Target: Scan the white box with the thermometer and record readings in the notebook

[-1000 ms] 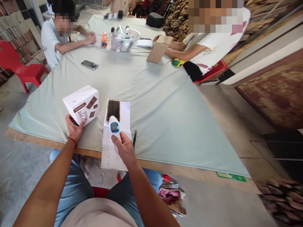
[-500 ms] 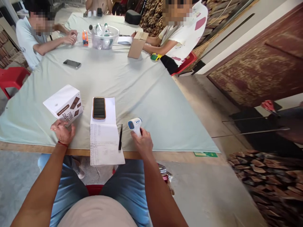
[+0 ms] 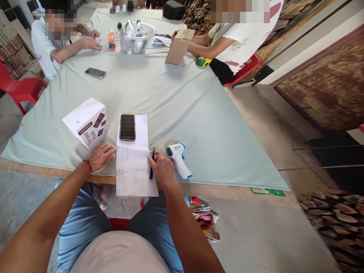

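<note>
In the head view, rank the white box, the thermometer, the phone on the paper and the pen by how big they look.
1. White box
2. Thermometer and phone look about alike, so no ranking between them.
3. Pen, thinnest, at the right hand.

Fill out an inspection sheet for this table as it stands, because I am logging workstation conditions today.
Surface: table under a pale green cloth, wooden edge bare at the near side.
Job's things: black pen on the written sheet; phone on the sheet's top; white thermometer lying on the cloth; white box.
Clutter: second phone, clear tub of bottles, cardboard box.
Grippers: right hand touching the pen; left hand flat beside the sheet, below the white box.
Cables: nothing seen.
Surroundings: two seated people, red chairs, concrete floor.
</note>
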A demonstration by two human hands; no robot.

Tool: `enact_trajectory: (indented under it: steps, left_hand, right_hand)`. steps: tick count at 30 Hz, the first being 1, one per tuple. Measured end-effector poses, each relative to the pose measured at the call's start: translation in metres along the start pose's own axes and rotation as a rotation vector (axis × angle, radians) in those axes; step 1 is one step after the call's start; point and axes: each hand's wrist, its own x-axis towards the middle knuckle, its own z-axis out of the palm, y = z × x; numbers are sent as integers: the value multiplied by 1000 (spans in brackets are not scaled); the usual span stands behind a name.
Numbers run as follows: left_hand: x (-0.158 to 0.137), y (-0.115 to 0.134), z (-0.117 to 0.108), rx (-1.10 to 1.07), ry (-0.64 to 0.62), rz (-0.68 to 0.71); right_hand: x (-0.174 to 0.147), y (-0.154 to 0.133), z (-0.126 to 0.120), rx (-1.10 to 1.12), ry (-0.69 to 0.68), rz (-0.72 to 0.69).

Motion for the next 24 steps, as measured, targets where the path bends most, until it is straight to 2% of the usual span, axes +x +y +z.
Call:
enact_trajectory:
  steps: [3, 6, 8, 10, 12, 15, 17, 20, 24]
  left_hand:
    - [1, 9, 2, -150, -73, -108]
    - [-1, 26, 5, -246, -17, -288]
    - [-3, 35, 7, -260, 6, -324]
    - [-3, 41, 8, -254, -9, -306]
    - [-3, 43, 8, -243, -27, -297]
    - [-3, 43, 9, -212, -23, -265]
    - [-4, 43, 9, -193, -20, -192]
    - [-5, 43, 8, -198, -60, -69]
    - [-4, 43, 8, -194, -87, 3]
  right_hand:
    - [3, -3, -2, 60, 31, -39]
    - [0, -1, -8, 364, 121, -184]
    - [-7, -3, -7, 608, 130, -246]
    - [-18, -10, -1, 782, 96, -254]
    - [-30, -20, 6, 852, 81, -218]
    - [-44, -36, 14, 884, 63, -159]
    - [-47, -44, 14, 930, 9, -169]
    - [-45, -51, 12, 936, -77, -194]
    - [-40, -52, 15, 871, -77, -165]
